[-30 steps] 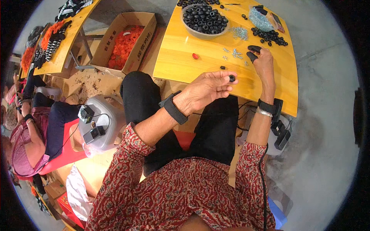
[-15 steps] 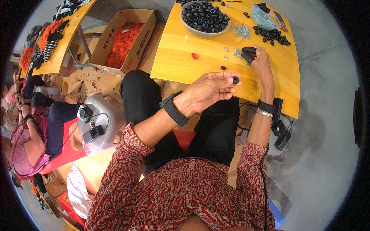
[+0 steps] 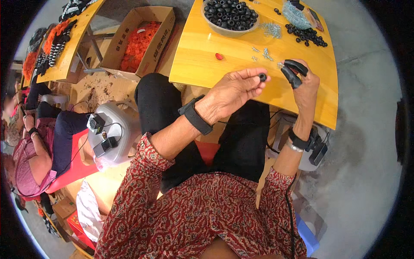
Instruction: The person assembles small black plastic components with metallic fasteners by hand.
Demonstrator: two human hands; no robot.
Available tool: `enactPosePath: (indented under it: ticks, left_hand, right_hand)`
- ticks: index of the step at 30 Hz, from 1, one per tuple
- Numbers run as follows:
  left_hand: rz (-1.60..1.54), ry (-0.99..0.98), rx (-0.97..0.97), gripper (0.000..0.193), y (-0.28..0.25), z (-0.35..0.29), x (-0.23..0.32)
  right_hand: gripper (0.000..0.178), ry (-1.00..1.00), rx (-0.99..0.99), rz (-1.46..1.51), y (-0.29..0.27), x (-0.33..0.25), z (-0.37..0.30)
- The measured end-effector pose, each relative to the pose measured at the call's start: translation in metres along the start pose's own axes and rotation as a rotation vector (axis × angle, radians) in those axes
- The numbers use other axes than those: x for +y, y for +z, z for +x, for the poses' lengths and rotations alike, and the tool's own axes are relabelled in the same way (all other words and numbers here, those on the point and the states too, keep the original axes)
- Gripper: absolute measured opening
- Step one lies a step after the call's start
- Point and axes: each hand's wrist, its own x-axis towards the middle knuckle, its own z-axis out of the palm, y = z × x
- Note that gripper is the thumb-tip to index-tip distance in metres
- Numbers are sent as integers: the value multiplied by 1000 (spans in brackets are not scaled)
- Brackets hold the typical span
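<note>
Below us our patterned shirt spreads over black trousers. Past it, our left hand hangs over the near edge of the yellow table, thumb and fingertips pinching a single black bead. We judge the bead light and stiff, likely hard plastic, not easily broken, though its smooth round side might slip. The sound hold is at its outer rim, thumb against finger, leaving the middle clear. It looks small, round and dark, with a light glint and what seems a hole facing us.

To its right, our right hand is raised over the table, thumb and finger in black covers and bent toward each other. Something tiny and silvery shows at their tips; it is too small for us to tell whether they grip it.

Farther in lie small silver bits and a red piece, then a loose heap of black beads, a bowl full of more, and a clear bag.
</note>
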Motion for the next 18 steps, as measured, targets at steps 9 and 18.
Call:
enactPosePath:
  ticks: [9, 18]
  left_hand:
    - [-54, 17, 24, 28, 3, 3, -7]
    - [-20, 18, 9, 28, 1, 2, -19]
  right_hand:
    - [18, -75, 42, -11, 11, -41, -46]
    - [18, -110, 67, -105, 14, -41, -54]
